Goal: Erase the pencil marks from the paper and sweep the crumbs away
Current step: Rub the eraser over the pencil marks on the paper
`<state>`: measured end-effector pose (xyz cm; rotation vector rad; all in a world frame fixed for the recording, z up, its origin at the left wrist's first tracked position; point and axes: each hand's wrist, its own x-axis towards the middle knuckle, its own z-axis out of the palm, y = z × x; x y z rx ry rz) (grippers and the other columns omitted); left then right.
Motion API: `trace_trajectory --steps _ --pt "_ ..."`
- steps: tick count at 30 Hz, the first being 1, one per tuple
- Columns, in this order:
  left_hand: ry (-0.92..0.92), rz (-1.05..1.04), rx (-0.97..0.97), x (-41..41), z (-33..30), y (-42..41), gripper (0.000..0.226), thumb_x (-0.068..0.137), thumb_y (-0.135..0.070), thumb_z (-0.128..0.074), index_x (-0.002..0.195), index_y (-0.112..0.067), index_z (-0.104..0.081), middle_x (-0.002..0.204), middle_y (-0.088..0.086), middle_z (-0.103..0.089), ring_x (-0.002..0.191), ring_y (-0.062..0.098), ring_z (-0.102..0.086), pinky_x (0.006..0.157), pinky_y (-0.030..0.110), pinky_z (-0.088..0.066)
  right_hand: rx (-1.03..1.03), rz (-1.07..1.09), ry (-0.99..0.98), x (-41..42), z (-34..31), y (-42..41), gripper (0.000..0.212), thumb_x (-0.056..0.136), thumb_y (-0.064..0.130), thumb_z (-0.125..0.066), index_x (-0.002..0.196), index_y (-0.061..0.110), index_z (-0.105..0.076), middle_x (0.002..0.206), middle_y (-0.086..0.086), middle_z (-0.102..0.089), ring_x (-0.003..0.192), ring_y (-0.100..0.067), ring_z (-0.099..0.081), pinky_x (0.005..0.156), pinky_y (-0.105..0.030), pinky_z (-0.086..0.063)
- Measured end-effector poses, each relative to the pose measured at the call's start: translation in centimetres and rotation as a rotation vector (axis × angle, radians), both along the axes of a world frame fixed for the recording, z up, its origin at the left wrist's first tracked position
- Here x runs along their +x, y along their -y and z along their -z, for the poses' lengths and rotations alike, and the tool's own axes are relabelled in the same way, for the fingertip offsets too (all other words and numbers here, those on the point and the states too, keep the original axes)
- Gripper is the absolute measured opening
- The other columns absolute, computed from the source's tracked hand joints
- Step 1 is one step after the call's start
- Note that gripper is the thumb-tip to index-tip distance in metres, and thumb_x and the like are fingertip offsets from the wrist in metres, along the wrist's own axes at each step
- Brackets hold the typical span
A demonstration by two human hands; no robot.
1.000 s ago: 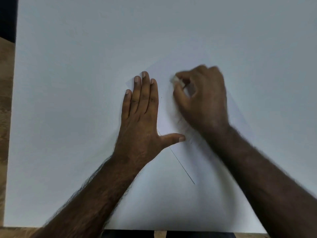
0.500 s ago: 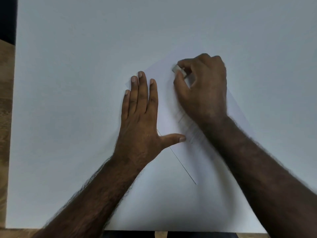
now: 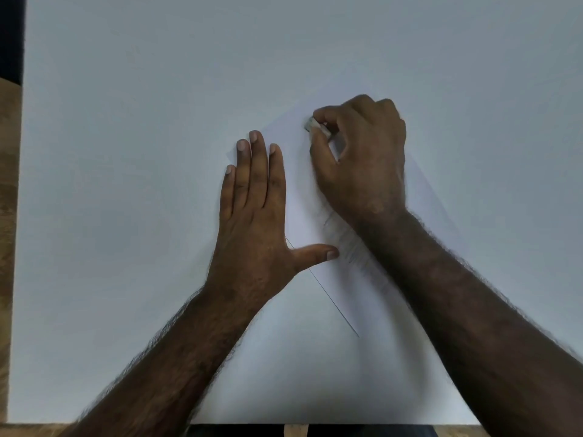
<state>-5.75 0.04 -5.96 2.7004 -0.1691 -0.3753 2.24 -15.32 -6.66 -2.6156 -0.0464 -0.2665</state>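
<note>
A white sheet of paper lies turned at an angle on a large white board. My left hand lies flat on the sheet's left part, fingers together, thumb spread to the right. My right hand is closed around a small white eraser, whose end touches the paper near its upper part. Faint grey pencil marks show on the sheet beside my right wrist. Much of the sheet's right side is hidden under my right forearm. No crumbs are distinguishable.
The white board covers nearly the whole view. A wooden surface shows along the left edge and at the bottom. A dark strip sits at the top left corner.
My right hand with the eraser has slid up the paper, away from me, across the frames. My left hand has stayed flat in place on the sheet.
</note>
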Motion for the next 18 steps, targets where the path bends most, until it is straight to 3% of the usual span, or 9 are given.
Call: trace_trajectory --steps 3,6,12,18 --pt "-0.002 -0.012 -0.020 0.0 -0.1 -0.1 0.145 0.070 -0.098 -0.052 0.169 -0.007 0.004 0.177 0.015 0.015 0.164 0.027 0.018 0.134 0.048 0.003 0.078 0.012 -0.065 -2.0 -1.0 1.2 0.017 0.103 0.029 -0.069 0.111 0.020 -0.079 0.103 0.006 -0.073 0.097 -0.004 -0.053 0.090 -0.021 -0.037" --pt "-0.024 0.011 -0.049 0.0 -0.2 -0.5 0.145 0.070 -0.093 -0.058 0.169 -0.006 0.004 0.177 0.016 0.016 0.164 0.028 0.019 0.134 0.047 0.005 0.101 0.062 -0.124 -5.3 -2.0 3.4 0.013 0.104 0.026 -0.071 0.113 0.019 -0.077 0.103 0.007 -0.070 0.094 -0.005 -0.055 0.090 -0.007 -0.032" --pt "-0.014 0.149 -0.074 0.5 -1.6 -2.0 0.121 0.087 -0.075 -0.063 0.168 -0.003 -0.011 0.178 0.016 0.008 0.165 0.029 0.013 0.134 0.051 0.000 0.132 0.109 -0.156 -8.2 -1.8 3.6 0.016 0.105 0.024 -0.073 0.118 0.016 -0.076 0.102 0.006 -0.071 0.092 -0.012 -0.062 0.088 -0.024 -0.046" --pt "-0.078 0.124 -0.062 0.5 -1.3 -0.5 0.137 0.073 -0.082 -0.064 0.170 -0.008 -0.002 0.178 0.011 0.013 0.165 0.024 0.016 0.134 0.044 0.003 0.149 0.063 -0.147 -8.5 -1.9 2.4 0.018 0.103 0.024 -0.074 0.117 0.014 -0.077 0.103 0.003 -0.073 0.094 -0.012 -0.064 0.088 -0.032 -0.052"
